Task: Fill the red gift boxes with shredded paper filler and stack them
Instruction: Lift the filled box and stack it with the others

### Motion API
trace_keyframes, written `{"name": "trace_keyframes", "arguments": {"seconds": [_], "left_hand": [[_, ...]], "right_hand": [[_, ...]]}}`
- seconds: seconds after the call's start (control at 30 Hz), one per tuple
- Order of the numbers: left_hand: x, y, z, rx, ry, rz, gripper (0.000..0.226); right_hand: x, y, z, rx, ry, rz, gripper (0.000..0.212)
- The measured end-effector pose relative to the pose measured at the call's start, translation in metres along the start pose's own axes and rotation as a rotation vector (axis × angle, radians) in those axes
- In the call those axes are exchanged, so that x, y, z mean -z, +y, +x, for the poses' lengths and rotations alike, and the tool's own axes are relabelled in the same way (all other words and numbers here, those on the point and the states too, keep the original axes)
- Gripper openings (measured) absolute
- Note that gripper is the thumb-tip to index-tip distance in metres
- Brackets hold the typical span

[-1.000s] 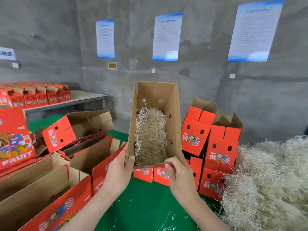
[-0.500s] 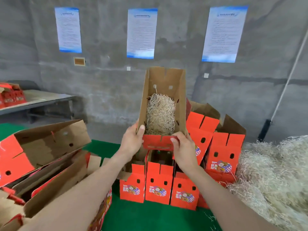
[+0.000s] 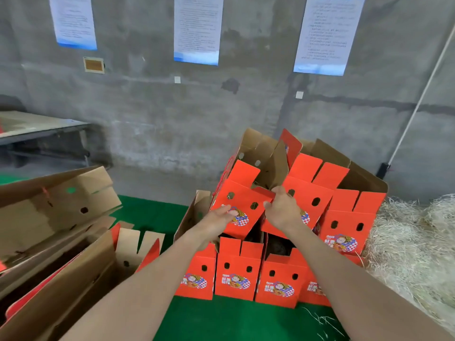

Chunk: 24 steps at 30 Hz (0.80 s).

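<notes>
A red gift box (image 3: 242,193) lies tilted on top of the stack of red gift boxes (image 3: 280,274), its open mouth turned toward the wall and its filling hidden. My left hand (image 3: 216,221) rests with straight fingers against its printed red front. My right hand (image 3: 280,210) pinches the box's right front edge near the flap. A big heap of pale shredded paper filler (image 3: 413,252) lies just right of the stack.
Several empty open boxes (image 3: 56,230) lie on their sides at the left. A green mat (image 3: 221,321) covers the floor. The grey concrete wall with posted sheets (image 3: 197,30) stands behind, a metal table (image 3: 37,129) at far left, a white pipe (image 3: 418,99) at right.
The filled box has gone from held up in the air down and right onto the stack, tipping its mouth away from me. My left hand's grip has loosened to a flat touch.
</notes>
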<state>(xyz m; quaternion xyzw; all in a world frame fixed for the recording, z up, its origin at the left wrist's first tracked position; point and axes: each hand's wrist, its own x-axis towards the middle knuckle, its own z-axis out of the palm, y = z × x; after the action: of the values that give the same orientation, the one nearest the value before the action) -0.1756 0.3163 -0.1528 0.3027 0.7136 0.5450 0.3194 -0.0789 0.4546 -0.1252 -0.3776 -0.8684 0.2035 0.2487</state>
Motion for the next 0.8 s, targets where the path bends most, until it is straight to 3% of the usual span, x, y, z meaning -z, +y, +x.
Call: {"name": "trace_keyframes", "arguments": {"seconds": [0.23, 0.33, 0.4, 0.5, 0.57, 0.6, 0.7, 0.77, 0.8], "left_hand": [[0.028, -0.040, -0.049, -0.041, 0.188, 0.015, 0.044], [0.047, -0.062, -0.103, -0.051, 0.266, -0.060, 0.036], [0.065, -0.080, -0.147, -0.063, 0.402, -0.097, 0.030], [0.092, -0.118, -0.222, -0.034, 0.788, -0.074, 0.026], [0.104, -0.151, -0.274, 0.061, 1.027, 0.209, 0.024], [0.108, -0.167, -0.297, 0.130, 1.061, 0.365, 0.025], [0.116, -0.213, -0.339, 0.430, 0.819, 0.705, 0.041], [0.116, -0.226, -0.349, 0.518, 0.710, 0.734, 0.042], [0.113, -0.227, -0.349, 0.487, 0.733, 0.707, 0.039]], "right_hand": [[0.008, -0.010, -0.013, 0.054, 0.048, 0.027, 0.061], [0.004, -0.033, -0.030, 0.277, 0.147, 0.149, 0.042], [-0.003, -0.055, -0.057, 0.413, 0.172, 0.238, 0.021], [-0.034, -0.084, -0.125, 0.605, 0.029, 0.376, 0.013], [-0.069, -0.096, -0.179, 0.770, -0.158, 0.379, 0.014], [-0.089, -0.103, -0.205, 0.848, -0.283, 0.332, 0.017], [-0.147, -0.128, -0.265, 0.880, -0.665, 0.193, 0.037], [-0.175, -0.143, -0.290, 0.849, -0.718, 0.061, 0.044], [-0.185, -0.148, -0.298, 0.844, -0.675, -0.022, 0.043]]}}
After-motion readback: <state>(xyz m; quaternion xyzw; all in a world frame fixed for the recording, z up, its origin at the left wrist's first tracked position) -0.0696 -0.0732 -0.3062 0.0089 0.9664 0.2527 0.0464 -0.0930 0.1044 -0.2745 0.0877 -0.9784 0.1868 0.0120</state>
